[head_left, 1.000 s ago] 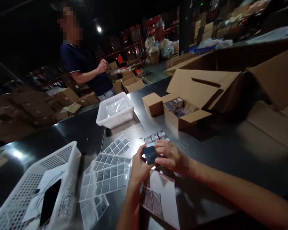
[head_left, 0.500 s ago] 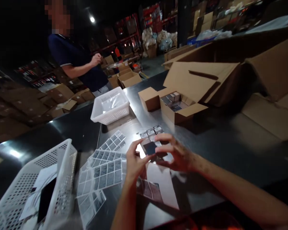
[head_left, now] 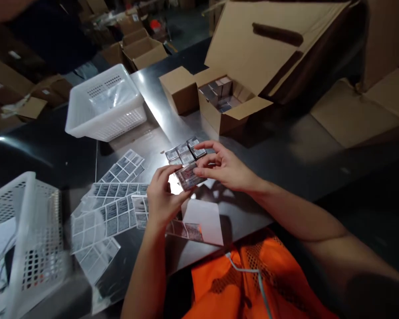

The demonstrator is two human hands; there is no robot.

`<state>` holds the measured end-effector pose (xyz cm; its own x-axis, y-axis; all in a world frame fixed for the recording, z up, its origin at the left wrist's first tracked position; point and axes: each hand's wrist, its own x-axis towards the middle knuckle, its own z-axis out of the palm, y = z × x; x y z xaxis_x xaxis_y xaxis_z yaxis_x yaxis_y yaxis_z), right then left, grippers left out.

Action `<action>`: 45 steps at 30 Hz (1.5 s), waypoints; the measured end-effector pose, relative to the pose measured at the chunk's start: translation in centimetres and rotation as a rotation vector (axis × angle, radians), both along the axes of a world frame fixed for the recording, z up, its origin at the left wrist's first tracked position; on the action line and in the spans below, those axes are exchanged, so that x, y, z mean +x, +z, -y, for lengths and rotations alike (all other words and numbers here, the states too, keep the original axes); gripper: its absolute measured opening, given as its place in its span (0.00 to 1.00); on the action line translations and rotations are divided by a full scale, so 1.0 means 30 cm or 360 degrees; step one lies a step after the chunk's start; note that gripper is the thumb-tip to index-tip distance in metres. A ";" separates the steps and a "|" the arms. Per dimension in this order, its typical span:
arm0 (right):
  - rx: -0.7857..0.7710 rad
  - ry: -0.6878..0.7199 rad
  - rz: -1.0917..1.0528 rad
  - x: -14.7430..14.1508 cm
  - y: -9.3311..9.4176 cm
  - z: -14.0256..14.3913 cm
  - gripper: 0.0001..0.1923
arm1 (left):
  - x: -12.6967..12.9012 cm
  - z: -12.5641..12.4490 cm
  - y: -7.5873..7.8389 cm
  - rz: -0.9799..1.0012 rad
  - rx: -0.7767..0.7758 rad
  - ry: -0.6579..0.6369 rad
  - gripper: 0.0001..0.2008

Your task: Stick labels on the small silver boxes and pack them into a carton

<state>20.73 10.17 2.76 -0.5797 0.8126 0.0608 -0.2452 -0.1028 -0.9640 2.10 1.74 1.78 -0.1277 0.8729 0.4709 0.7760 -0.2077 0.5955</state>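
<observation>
My left hand (head_left: 161,192) grips a small, flat, shiny box (head_left: 189,176) by its left side, with the thumb below and the fingers above. On the box's right side, the bent fingertips of my right hand (head_left: 224,166) are closed against it. Several similar small boxes (head_left: 182,153) with printed labels stand in rows just beyond. Left of my hands, sheets of printed labels (head_left: 116,215) lie fanned out and overlapping. A white paper (head_left: 204,215) rests under my wrists, with a label strip (head_left: 186,230) across its lower part.
An open carton (head_left: 213,110) with more small boxes stands beyond my right hand, beside a closed carton (head_left: 179,88). White plastic baskets stand at the back (head_left: 113,124) and left (head_left: 43,239). Large cardboard flaps (head_left: 269,40) rise behind. Across the metal table is a person (head_left: 53,40).
The view has tilted down, bringing an orange garment into sight. The small box now shows a printed, glossy face instead of a dark one. Both hands stay on it.
</observation>
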 end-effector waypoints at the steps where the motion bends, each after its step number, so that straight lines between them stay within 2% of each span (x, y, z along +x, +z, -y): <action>1: -0.0017 -0.0012 0.0000 -0.003 -0.001 0.006 0.29 | 0.002 0.000 0.000 -0.0029 0.0020 -0.0007 0.25; 9: -0.0042 -0.0092 0.0007 -0.020 -0.017 0.022 0.30 | 0.011 0.000 0.001 -0.0108 0.0051 -0.0030 0.24; 24: -0.0063 -0.0102 0.0012 -0.022 -0.012 0.025 0.28 | 0.007 0.001 -0.002 -0.0139 0.0114 -0.0054 0.24; 30: 0.0057 -0.0194 0.0089 -0.034 -0.029 0.037 0.29 | 0.011 0.001 -0.006 -0.0169 0.0149 -0.0042 0.24; 32: 0.0164 -0.0300 0.0188 -0.037 -0.042 0.033 0.30 | 0.012 0.001 -0.008 -0.0185 0.0134 -0.0036 0.24; 34: 0.0336 -0.0499 0.0325 -0.031 -0.049 0.026 0.33 | 0.010 -0.001 -0.012 -0.0187 0.0122 0.0030 0.25; 37: 0.0754 -0.0826 0.0481 -0.011 -0.037 0.027 0.32 | -0.009 -0.010 -0.021 -0.0196 0.0102 0.0322 0.25; 38: 0.0957 -0.0837 0.0488 -0.005 -0.029 0.034 0.30 | -0.019 -0.014 -0.024 -0.0197 0.0092 0.0436 0.25; 40: 0.1418 -0.0610 0.0457 0.000 -0.013 0.058 0.23 | -0.041 -0.021 -0.030 -0.0185 0.0079 0.0606 0.25; 42: 0.1806 -0.0192 0.0480 -0.003 -0.005 0.087 0.20 | -0.058 -0.024 -0.032 -0.0149 0.0078 0.0692 0.26; 44: 0.1969 0.0124 0.0629 -0.013 -0.012 0.110 0.19 | -0.066 -0.024 -0.031 -0.0092 0.0060 0.0722 0.25; 45: 0.1968 0.0187 0.0700 -0.019 -0.020 0.116 0.17 | -0.067 -0.024 -0.031 -0.0055 0.0044 0.0722 0.25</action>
